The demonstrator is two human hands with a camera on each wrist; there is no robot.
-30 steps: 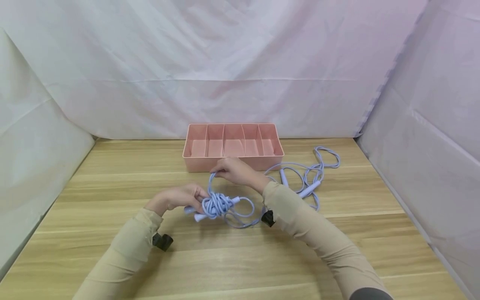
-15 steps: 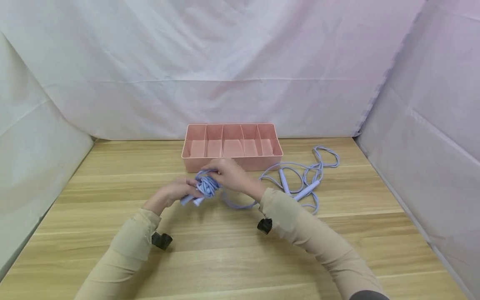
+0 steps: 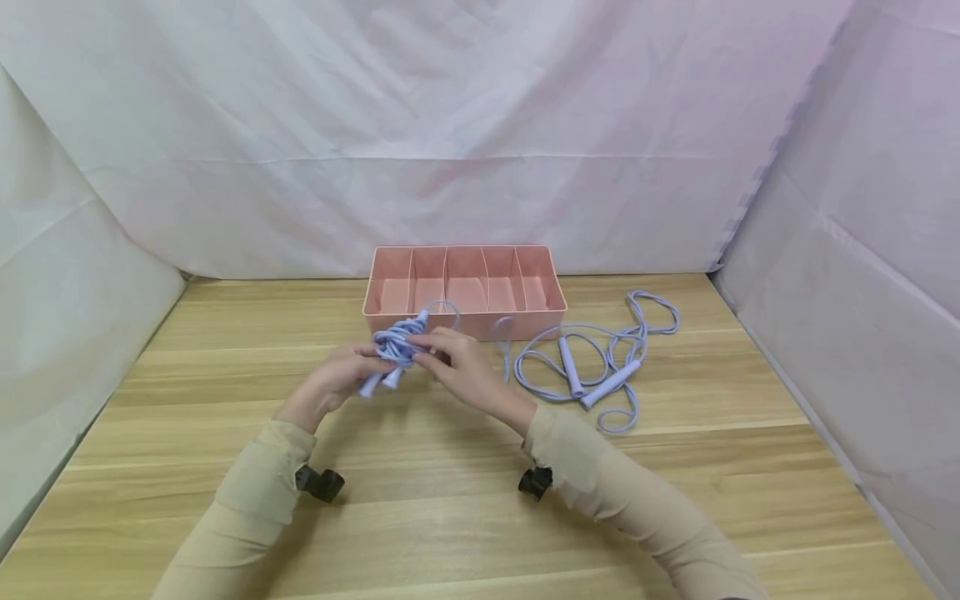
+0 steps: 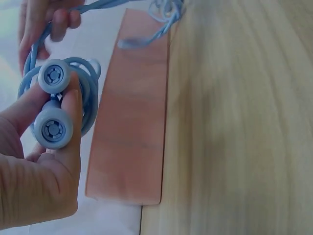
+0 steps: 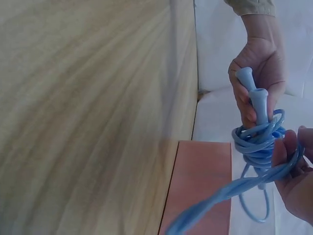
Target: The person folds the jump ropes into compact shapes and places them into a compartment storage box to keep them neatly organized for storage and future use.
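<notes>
Blue rope [image 3: 397, 337], wound into a bundle, is held up between your two hands, above the desk [image 3: 420, 517] and before the left part of the pink box [image 3: 536, 327]. Your left hand [image 3: 330, 382] keeps a narrow grip: thumb and fingers hold the bundle by its two handles [image 5: 259, 105]. From the left wrist you see both round handle ends, one just above the other, with coils behind them. Your right hand [image 3: 467, 368] also has a narrow grip, its thumb and fingers pinching a doubled strand [image 5: 220, 193] right beside the coils. From the right wrist you see that strand run out past your fingers, blurred at its far end. One thin loop stands out beyond the bundle, in front of the box.

To the right of your right hand, a loose rope [image 3: 640, 335] lies on the desk. Its cord spreads in crossing loops, and its pair of handles slant toward each other, their near ends close together.

Your box sits at the back of the desk, its five compartments side by side, near the white cloth [image 3: 480, 125] that hangs behind. Beige sleeves [image 3: 258, 487] cover your forearms, and a small black device [image 3: 320, 483] shows at each wrist.
</notes>
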